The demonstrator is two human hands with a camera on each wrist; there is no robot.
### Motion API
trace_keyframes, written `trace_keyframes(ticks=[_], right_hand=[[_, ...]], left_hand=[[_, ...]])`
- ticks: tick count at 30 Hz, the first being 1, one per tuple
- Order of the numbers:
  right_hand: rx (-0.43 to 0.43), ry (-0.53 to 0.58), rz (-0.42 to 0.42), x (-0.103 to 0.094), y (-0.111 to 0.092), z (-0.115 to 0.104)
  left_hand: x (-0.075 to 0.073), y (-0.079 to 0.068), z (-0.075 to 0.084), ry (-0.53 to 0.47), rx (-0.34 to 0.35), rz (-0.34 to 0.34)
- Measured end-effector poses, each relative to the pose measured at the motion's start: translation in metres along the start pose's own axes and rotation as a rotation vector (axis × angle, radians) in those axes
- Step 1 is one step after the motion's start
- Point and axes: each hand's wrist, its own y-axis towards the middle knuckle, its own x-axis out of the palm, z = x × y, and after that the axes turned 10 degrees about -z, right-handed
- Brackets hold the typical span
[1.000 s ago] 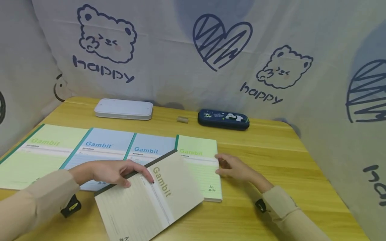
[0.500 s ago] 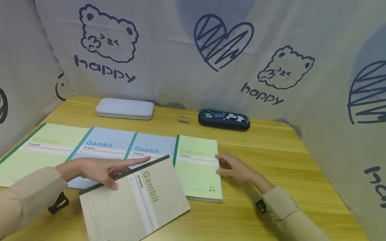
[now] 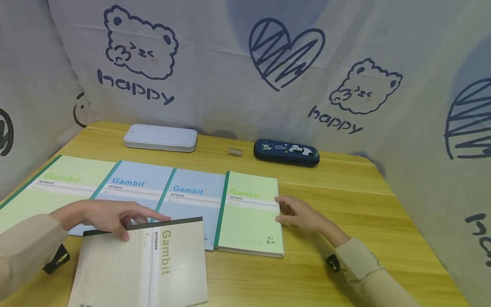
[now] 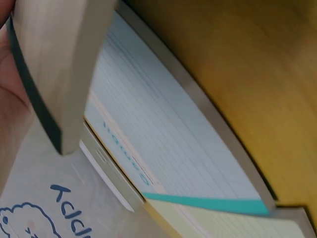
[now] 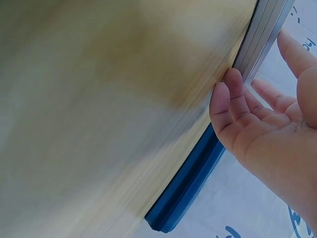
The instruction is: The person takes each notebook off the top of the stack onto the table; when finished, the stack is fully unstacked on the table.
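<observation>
In the head view my left hand point(image 3: 109, 215) grips a cream Gambit notebook point(image 3: 176, 277) by its dark spine, thumb on the cover and index finger stretched along the spine. The notebook's lower edge runs out of the frame. Up close in the left wrist view, the notebook's side point(image 4: 59, 64) hangs over a blue notebook point(image 4: 163, 119). My right hand point(image 3: 303, 217) touches the right edge of a light green notebook point(image 3: 249, 226) with loosely bent fingers. Layered edges point(image 5: 257, 42) show beside those fingertips in the right wrist view.
Left of that notebook, two blue notebooks point(image 3: 192, 177) point(image 3: 140, 170) and another green notebook point(image 3: 82, 166) lie in a row. Behind them are a white case point(image 3: 160, 137), a small tan block point(image 3: 235, 152) and a navy panda pencil case point(image 3: 286, 152). A printed curtain point(image 3: 215, 64) hangs behind the table.
My left hand has drawn the cream notebook left and toward me, turning it straighter and uncovering more of the blue and green notebooks. My right hand stays at the green notebook's edge.
</observation>
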Motion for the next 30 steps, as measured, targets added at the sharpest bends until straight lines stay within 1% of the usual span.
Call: trace_keyframes(ticks=[1, 4, 6, 7, 11, 12, 14, 18, 25, 30], right_hand=[[0.000, -0.005, 0.000, 0.000, 0.000, 0.001], [0.003, -0.004, -0.001, 0.000, 0.000, 0.001], [0.004, -0.002, -0.001, 0.000, 0.000, 0.001], [0.005, 0.000, -0.002, 0.000, 0.000, 0.001], [0.007, 0.002, -0.004, 0.000, 0.000, -0.001], [0.008, 0.002, -0.004, 0.000, 0.000, -0.001], [0.009, 0.003, -0.005, 0.000, 0.000, -0.001], [0.007, 0.005, -0.004, 0.000, 0.000, -0.002], [0.010, 0.009, -0.004, -0.001, 0.000, -0.001], [0.010, 0.007, 0.001, -0.001, 0.000, -0.002]], left_hand=[[0.000, -0.003, -0.002, 0.012, -0.005, 0.014], [-0.002, -0.010, -0.006, 0.024, 0.008, 0.018], [-0.002, -0.017, -0.008, 0.053, -0.011, 0.039], [-0.001, -0.020, -0.009, 0.081, -0.036, 0.060], [0.003, -0.036, -0.009, 0.179, -0.178, 0.169], [0.004, -0.039, -0.010, 0.192, -0.197, 0.186], [0.006, -0.046, -0.013, 0.178, -0.234, 0.211], [0.008, -0.060, -0.023, 0.128, -0.218, 0.206], [0.007, -0.082, -0.042, 0.167, -0.192, 0.192], [0.005, -0.094, -0.055, 0.242, -0.066, 0.162]])
